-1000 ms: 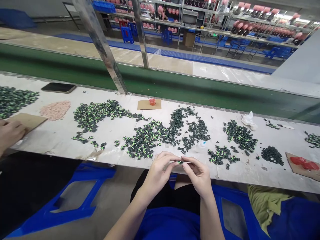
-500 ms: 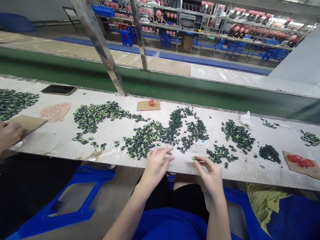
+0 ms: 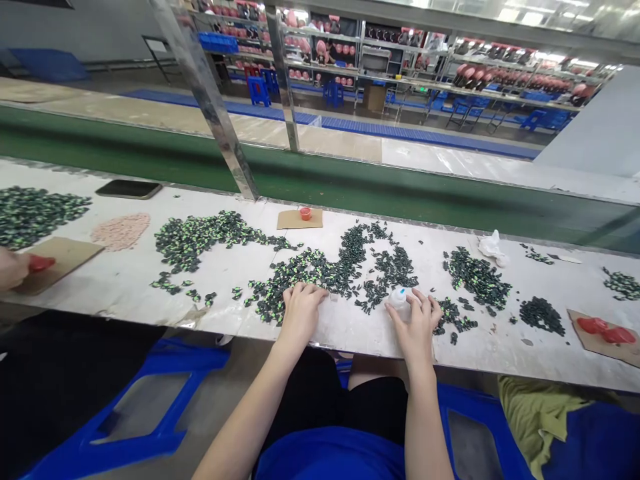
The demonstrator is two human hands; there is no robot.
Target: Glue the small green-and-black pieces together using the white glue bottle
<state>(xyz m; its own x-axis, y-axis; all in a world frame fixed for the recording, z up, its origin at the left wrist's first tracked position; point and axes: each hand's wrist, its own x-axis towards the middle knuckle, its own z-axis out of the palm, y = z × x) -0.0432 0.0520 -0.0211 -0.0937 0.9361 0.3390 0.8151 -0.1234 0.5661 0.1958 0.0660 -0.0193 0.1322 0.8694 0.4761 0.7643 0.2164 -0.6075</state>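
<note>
My right hand (image 3: pixel 416 327) has its thumb and fingers around a small white bottle (image 3: pixel 399 297) with a blue tip, standing on the worktable. My left hand (image 3: pixel 301 312) rests at the near edge of a pile of small black and bright-green parts (image 3: pixel 285 277). Its fingers are curled closed and point right; whatever lies under the fingertips is hidden. Between and beyond the hands spread small plain dark-green pieces (image 3: pixel 393 263). Right of the bottle lie more black-green parts (image 3: pixel 453 317), partly behind my right hand.
Farther right are another black-green pile (image 3: pixel 477 277), a black pile (image 3: pixel 541 315), crumpled white tissue (image 3: pixel 493 247) and cardboard with red lumps (image 3: pixel 575 333). A red cup (image 3: pixel 305 213) sits on cardboard at the back. At left, a co-worker's hand (image 3: pixel 13 268) is beside a phone (image 3: pixel 129 189) and pinkish pieces (image 3: pixel 120 231).
My right hand has moved up to the white bottle and closed around it; the small green part at its fingertips no longer shows. My left hand has shifted slightly left, toward the pile.
</note>
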